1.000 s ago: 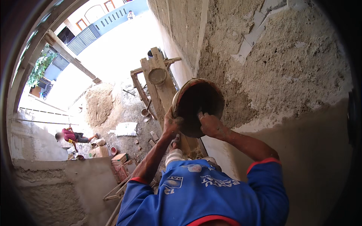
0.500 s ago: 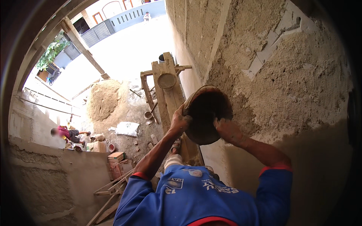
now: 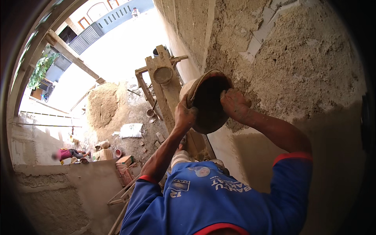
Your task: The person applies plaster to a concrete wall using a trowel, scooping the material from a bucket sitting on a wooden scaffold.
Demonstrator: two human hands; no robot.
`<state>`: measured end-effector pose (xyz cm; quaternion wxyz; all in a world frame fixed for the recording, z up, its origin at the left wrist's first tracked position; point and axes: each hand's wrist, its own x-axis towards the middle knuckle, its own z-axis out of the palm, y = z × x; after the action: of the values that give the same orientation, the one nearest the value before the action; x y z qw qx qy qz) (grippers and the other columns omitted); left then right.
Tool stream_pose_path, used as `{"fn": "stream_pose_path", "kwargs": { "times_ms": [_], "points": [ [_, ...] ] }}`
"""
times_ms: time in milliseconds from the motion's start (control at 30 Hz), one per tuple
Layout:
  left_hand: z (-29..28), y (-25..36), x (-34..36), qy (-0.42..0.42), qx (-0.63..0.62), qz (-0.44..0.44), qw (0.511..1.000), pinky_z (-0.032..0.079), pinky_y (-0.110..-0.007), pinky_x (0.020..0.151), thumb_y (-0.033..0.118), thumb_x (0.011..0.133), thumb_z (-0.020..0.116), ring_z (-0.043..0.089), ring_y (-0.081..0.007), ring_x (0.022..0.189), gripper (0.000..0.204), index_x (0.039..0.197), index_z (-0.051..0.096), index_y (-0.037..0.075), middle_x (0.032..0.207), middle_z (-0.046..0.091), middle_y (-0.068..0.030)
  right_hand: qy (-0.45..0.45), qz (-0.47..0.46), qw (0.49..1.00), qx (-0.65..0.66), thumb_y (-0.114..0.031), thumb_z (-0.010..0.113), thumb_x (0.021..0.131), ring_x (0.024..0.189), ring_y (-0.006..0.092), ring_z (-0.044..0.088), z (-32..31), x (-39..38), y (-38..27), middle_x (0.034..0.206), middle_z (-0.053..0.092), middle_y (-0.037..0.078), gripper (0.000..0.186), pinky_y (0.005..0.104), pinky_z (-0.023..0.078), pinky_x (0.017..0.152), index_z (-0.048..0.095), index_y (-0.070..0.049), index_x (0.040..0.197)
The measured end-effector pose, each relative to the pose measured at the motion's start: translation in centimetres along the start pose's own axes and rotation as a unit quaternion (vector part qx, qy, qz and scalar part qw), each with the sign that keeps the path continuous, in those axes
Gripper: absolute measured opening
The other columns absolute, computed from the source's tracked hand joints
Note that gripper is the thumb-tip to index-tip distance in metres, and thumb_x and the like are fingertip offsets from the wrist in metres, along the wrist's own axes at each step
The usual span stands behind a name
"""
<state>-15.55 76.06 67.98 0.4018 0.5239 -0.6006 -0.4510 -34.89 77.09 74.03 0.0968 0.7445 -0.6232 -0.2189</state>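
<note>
A dark, mortar-stained bucket [image 3: 211, 103] is tilted in front of me beside the wall, its mouth facing me and its inside in deep shadow. My left hand [image 3: 185, 114] grips its left rim, fingers wrapped round the edge. Curled at the right side of the mouth is my right hand [image 3: 235, 103], caked with mortar. Whether its fingers hold the rim or something inside is hidden. Close on the right rises the wall [image 3: 297, 70], rough mortar above and a smoother, darker band below.
I stand on raised wooden planks [image 3: 172, 100], where a round mortar-filled container [image 3: 163, 75] sits farther along. Below on the left are a sand heap [image 3: 102, 105], a white sack [image 3: 131, 130], stacked tiles [image 3: 125, 168] and a person [image 3: 70, 154]. Timber framing [image 3: 74, 58] stands far left.
The bucket has shifted slightly left and tilted more. My right hand has moved up along its right side. The view has turned a little, and the person below now leans over.
</note>
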Motion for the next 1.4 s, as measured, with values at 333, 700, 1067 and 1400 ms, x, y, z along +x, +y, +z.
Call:
{"fn": "stream_pose_path", "kwargs": {
  "times_ms": [333,700,1067,1400],
  "points": [
    [0.4,-0.4,1.2,-0.033,0.099,0.031,0.994,0.047,-0.047,0.089,0.013,0.071,0.056,0.061,-0.0420,0.101,0.062,0.133,0.050,0.007,0.106,0.064,-0.0255,0.002,-0.151,0.938,0.311,-0.019,0.060,0.080,0.080,0.0393,0.066,11.5,0.0,1.6,0.081,0.066,0.020,0.025,0.0457,0.055,0.073,0.063,-0.001,0.097],
    [2.0,-4.1,0.4,-0.011,-0.050,-0.026,0.998,0.047,-0.040,0.093,0.007,0.072,0.057,0.064,-0.0312,0.102,0.062,0.132,0.048,-0.003,0.107,0.066,-0.0205,-0.015,-0.047,0.848,0.528,-0.022,0.059,0.081,0.087,0.0446,0.063,14.4,-0.8,-4.8,0.089,0.065,0.026,0.039,0.0508,0.051,0.079,0.053,-0.001,0.114],
    [1.6,-7.9,2.7,0.033,-0.179,-0.048,0.982,0.048,-0.032,0.088,-0.001,0.073,0.057,0.061,-0.0231,0.097,0.058,0.129,0.048,-0.005,0.107,0.063,-0.0147,-0.055,0.012,0.910,0.410,-0.025,0.060,0.083,0.083,0.0439,0.064,13.4,0.3,-2.7,0.084,0.064,0.026,0.042,0.0518,0.052,0.075,0.051,-0.002,0.117],
    [-1.7,-20.6,4.5,0.132,-0.282,-0.116,0.943,0.047,-0.028,0.085,-0.002,0.074,0.055,0.057,-0.0182,0.098,0.059,0.132,0.044,-0.001,0.113,0.058,-0.0091,-0.075,0.007,0.900,0.429,-0.025,0.065,0.079,0.085,0.0432,0.064,11.8,5.2,-4.3,0.086,0.065,0.025,0.042,0.0498,0.051,0.076,0.053,-0.005,0.113]
  ]
}}
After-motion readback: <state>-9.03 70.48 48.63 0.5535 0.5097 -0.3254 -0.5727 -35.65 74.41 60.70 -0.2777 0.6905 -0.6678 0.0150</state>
